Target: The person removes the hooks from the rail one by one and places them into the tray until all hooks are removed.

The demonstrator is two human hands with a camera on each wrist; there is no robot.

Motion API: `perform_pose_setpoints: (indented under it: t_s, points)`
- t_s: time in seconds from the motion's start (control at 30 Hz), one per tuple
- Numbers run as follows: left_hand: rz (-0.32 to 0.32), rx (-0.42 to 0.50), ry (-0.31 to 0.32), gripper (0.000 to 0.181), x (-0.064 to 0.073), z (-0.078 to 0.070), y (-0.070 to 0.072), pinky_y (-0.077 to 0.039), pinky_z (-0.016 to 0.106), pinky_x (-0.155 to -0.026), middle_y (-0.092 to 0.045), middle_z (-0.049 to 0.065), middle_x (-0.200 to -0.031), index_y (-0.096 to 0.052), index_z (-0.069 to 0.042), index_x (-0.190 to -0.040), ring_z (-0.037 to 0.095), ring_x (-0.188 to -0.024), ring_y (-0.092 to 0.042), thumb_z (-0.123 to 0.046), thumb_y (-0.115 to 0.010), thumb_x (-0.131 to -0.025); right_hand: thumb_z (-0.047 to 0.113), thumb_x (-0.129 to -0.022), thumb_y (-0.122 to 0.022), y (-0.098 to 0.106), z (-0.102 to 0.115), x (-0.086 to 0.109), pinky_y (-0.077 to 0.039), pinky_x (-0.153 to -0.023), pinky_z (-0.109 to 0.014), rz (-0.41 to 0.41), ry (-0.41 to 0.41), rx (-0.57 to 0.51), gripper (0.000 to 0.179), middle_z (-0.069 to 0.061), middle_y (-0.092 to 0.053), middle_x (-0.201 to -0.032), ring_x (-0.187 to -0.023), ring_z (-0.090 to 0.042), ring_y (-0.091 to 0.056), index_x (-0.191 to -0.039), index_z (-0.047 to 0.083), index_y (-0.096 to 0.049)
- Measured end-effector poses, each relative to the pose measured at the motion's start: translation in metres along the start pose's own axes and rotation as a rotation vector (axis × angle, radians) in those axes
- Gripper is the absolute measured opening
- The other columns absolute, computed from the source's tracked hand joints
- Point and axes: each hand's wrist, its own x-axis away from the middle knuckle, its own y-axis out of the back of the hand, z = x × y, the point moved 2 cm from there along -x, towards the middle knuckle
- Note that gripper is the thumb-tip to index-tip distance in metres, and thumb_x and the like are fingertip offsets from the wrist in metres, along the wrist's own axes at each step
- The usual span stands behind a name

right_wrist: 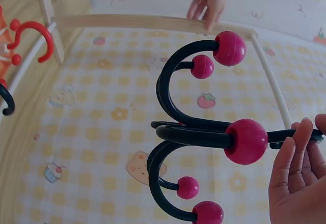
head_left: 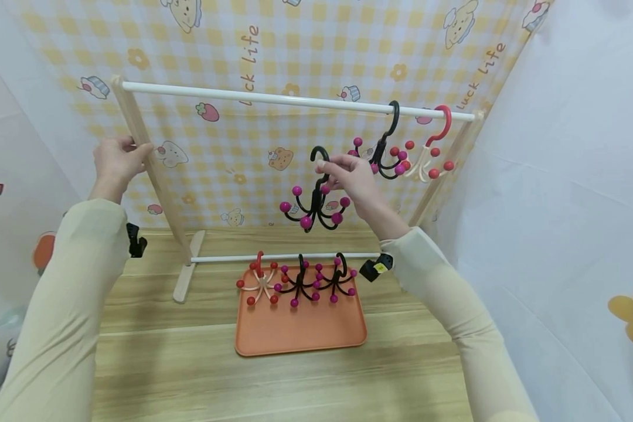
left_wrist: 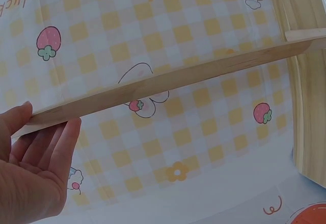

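Note:
My right hand [head_left: 354, 179] pinches a black multi-arm hanger [head_left: 316, 202] with magenta ball tips by its hook, in front of and below the white rail [head_left: 253, 97]. In the right wrist view the hanger's curved arms [right_wrist: 178, 96] fill the middle, and the fingers hold its hook end at the right edge. My left hand [head_left: 117, 163] grips the left wooden post [head_left: 142, 138] of the rack between thumb and fingers; the left wrist view shows this wooden post [left_wrist: 137, 89] close up. Another black hanger [head_left: 382, 146] and a red-hooked white hanger [head_left: 432, 146] hang at the rail's right end.
Below stands an orange tray [head_left: 300, 328] on the wooden table. Along its back edge lie a red-hooked hanger [head_left: 262, 281] and two black hangers, beside the lower white bar [head_left: 221, 259]. A yellow checked cloth [head_left: 274, 64] hangs behind the rack.

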Motion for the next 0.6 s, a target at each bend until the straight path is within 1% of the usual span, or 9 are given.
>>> perform_pose_setpoints:
  t_s: [0.1,0.23,0.3,0.43,0.5,0.6]
  points:
    - [-0.001,0.004,-0.002,0.059,0.0,-0.001,0.0,-0.043,0.022,-0.081,-0.038,0.024,-0.129,-0.036,0.003,-0.132,0.029,-0.113,-0.044,-0.033,-0.049,-0.088,0.013,-0.084,-0.06,-0.005,-0.008,0.004,-0.051,-0.068,-0.032,0.017,-0.019,0.002,0.01,-0.008,-0.064,-0.087,-0.059,-0.014,-0.052,-0.088,0.003,-0.061]
    - [-0.005,0.009,-0.003,0.058,0.0,-0.001,-0.001,-0.044,0.019,-0.079,-0.04,0.023,-0.128,-0.038,0.003,-0.131,0.027,-0.112,-0.045,-0.033,-0.05,-0.088,0.015,-0.083,-0.062,-0.011,-0.018,0.008,-0.051,-0.063,-0.03,0.037,-0.046,-0.001,0.013,-0.01,-0.063,-0.087,-0.059,-0.017,-0.054,-0.087,0.003,-0.062]
    - [-0.006,0.013,-0.002,0.058,-0.001,0.0,0.0,-0.045,0.017,-0.077,-0.04,0.022,-0.128,-0.038,0.003,-0.131,0.024,-0.111,-0.047,-0.033,-0.05,-0.087,0.017,-0.083,-0.062,-0.013,-0.022,0.01,-0.052,-0.064,-0.03,0.052,-0.061,-0.009,0.014,-0.01,-0.063,-0.088,-0.06,-0.017,-0.054,-0.086,0.003,-0.062]
    - [-0.012,0.004,-0.003,0.056,-0.001,0.0,-0.001,-0.046,0.015,-0.075,-0.041,0.022,-0.128,-0.039,0.002,-0.131,0.021,-0.11,-0.048,-0.032,-0.05,-0.088,0.018,-0.084,-0.062,-0.018,-0.031,0.017,-0.052,-0.071,-0.035,0.08,-0.093,-0.027,0.017,-0.01,-0.063,-0.09,-0.061,-0.014,-0.052,-0.089,0.002,-0.06]
    - [-0.013,-0.005,-0.006,0.056,-0.001,0.0,-0.001,-0.046,0.014,-0.074,-0.041,0.022,-0.128,-0.039,0.002,-0.131,0.022,-0.11,-0.048,-0.032,-0.049,-0.088,0.018,-0.084,-0.062,-0.02,-0.036,0.02,-0.052,-0.072,-0.036,0.088,-0.104,-0.034,0.018,-0.01,-0.063,-0.09,-0.061,-0.014,-0.052,-0.089,0.001,-0.06]
    - [-0.01,-0.004,-0.006,0.056,-0.001,0.0,-0.001,-0.046,0.013,-0.073,-0.041,0.023,-0.128,-0.039,0.003,-0.13,0.022,-0.11,-0.047,-0.032,-0.049,-0.088,0.018,-0.084,-0.062,-0.023,-0.043,0.024,-0.053,-0.068,-0.033,0.099,-0.122,-0.055,0.016,-0.01,-0.063,-0.088,-0.06,-0.013,-0.052,-0.086,0.001,-0.06]
